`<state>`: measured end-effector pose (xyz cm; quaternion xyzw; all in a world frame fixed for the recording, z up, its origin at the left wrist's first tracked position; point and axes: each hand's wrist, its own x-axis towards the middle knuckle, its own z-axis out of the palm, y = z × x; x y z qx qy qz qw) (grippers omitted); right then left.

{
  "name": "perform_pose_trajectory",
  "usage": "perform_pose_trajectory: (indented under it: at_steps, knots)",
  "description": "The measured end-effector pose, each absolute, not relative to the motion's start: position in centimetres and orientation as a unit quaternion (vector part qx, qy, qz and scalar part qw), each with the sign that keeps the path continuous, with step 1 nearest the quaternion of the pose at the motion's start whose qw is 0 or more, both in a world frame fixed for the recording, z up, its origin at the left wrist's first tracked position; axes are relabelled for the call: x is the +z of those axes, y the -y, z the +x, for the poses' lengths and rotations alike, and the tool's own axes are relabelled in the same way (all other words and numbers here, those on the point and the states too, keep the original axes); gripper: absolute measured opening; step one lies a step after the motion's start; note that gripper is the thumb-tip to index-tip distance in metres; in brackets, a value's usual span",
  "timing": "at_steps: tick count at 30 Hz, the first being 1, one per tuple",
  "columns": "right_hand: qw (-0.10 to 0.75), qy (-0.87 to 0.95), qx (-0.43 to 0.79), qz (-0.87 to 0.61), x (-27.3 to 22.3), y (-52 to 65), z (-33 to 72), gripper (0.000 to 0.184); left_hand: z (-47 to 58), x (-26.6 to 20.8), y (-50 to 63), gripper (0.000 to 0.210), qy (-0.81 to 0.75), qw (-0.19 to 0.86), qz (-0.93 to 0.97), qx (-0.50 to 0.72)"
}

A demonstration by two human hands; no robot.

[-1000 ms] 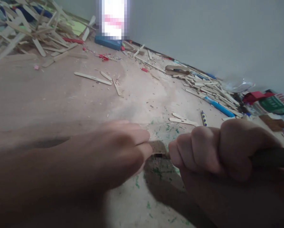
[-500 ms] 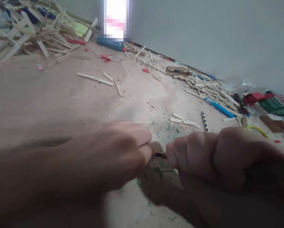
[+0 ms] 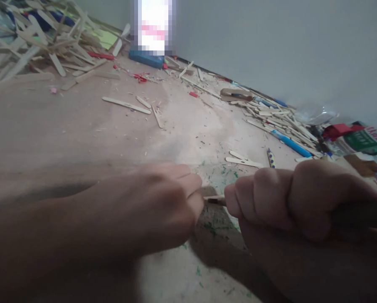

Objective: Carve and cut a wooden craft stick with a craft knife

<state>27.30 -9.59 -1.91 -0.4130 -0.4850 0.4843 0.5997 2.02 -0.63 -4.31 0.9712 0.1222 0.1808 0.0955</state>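
Left hand: the left hand lies low over the floor, knuckles up, fingers curled in; its fingertips pinch the near end of a thin stick.
Right hand: the right hand is balled into a fist around a dark handle that runs out past the right edge; what kind of tool it is cannot be told.
Stick: a short, pale piece, dark where it meets the left fingertips, showing only in the narrow gap between the two hands, just above the floor. Both hands touch it or close on it; its full length is hidden.
Under the hands: green flecks dot the floor around and just beyond the gap, and the hands' shadow falls below it.
Beyond the right hand: two flat sticks lie on the floor, with a spotted pencil stub just beside them.
Along the wall: a long scatter of wooden sticks with a blue pen among them; farther right a red and green box.
Far left: a big heap of sticks, well apart from the hands.
Mid floor: a few loose sticks lying flat.
Back: a blue base under a blurred white object, against the wall.
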Motion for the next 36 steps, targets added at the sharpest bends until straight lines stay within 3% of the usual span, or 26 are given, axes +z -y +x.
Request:
perform_pose_trajectory:
  at_steps: [5, 7, 9, 19, 26, 31, 36]
  knots:
    - [0.528, 0.572, 0.436, -0.451, -0.5, 7.9, 24.9, 0.081, 2.3, -4.4, 0.1, 0.042, -0.115, 0.03, 0.977, 0.176]
    - [0.533, 0.55, 0.432, -0.476, 0.4, 7.2, 23.8, 0.097, 2.4, -4.5, 0.0, 0.041, -0.125, 0.048, 0.98, 0.149]
    - [0.543, 0.528, 0.437, -0.485, 0.9, 6.9, 23.3, 0.102, 2.3, -4.6, -0.1, 0.04, -0.135, 0.082, 0.979, 0.13]
    - [0.617, 0.467, 0.487, -0.405, -1.3, 8.7, 26.4, 0.048, 2.1, -5.3, 0.2, 0.038, -0.14, 0.113, 0.973, 0.145]
    - [0.612, 0.471, 0.489, -0.405, -1.6, 8.5, 26.8, 0.046, 2.1, -5.6, 0.1, 0.043, -0.127, 0.084, 0.979, 0.135]
    - [0.602, 0.476, 0.491, -0.413, -1.3, 8.3, 26.4, 0.048, 2.4, -5.7, 0.2, 0.04, -0.137, 0.125, 0.971, 0.151]
    - [0.507, 0.569, 0.47, -0.445, -0.4, 7.6, 26.2, 0.063, 2.3, -4.8, 0.1, 0.037, -0.142, 0.156, 0.97, 0.121]
